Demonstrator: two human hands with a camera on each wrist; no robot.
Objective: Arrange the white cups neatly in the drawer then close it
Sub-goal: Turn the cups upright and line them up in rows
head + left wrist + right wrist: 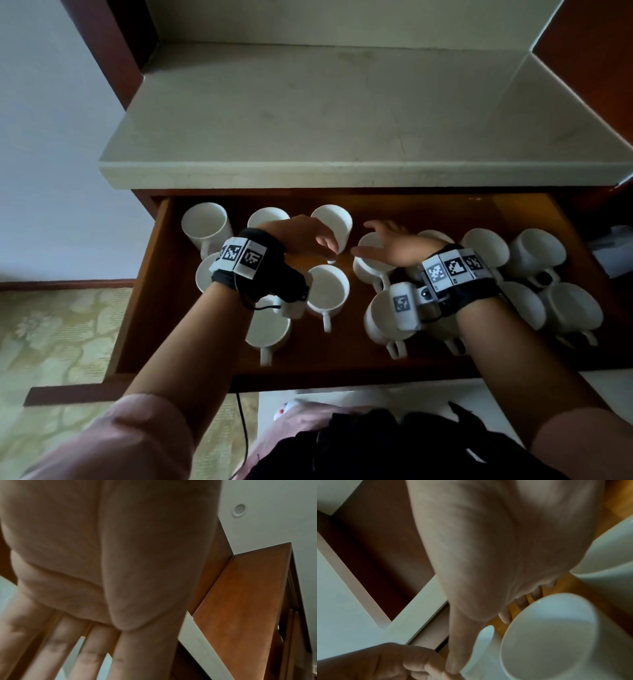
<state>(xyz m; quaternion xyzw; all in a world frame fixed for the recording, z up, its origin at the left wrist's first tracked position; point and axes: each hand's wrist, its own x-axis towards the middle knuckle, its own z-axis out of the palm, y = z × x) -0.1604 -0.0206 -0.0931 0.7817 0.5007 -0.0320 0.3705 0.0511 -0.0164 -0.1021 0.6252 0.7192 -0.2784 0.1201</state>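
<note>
The wooden drawer (150,274) stands pulled out, with several white cups scattered in it, handles pointing different ways. My left hand (323,246) hovers mid-drawer with its fingers hanging beside a tilted cup (337,219). In the left wrist view its fingers (85,649) stretch out and hold nothing. My right hand (380,240) is spread flat over another cup (368,267). The right wrist view shows that palm (488,561) above the cup's mouth (547,635), its thumb reaching toward my left hand (388,662). Whether either hand touches a cup is unclear.
A pale stone countertop (308,120) overhangs the drawer's back. More cups crowd the right end (534,251) and the left back corner (205,222). The drawer front (85,390) juts out over patterned flooring (51,325). A black cable (241,421) hangs by my body.
</note>
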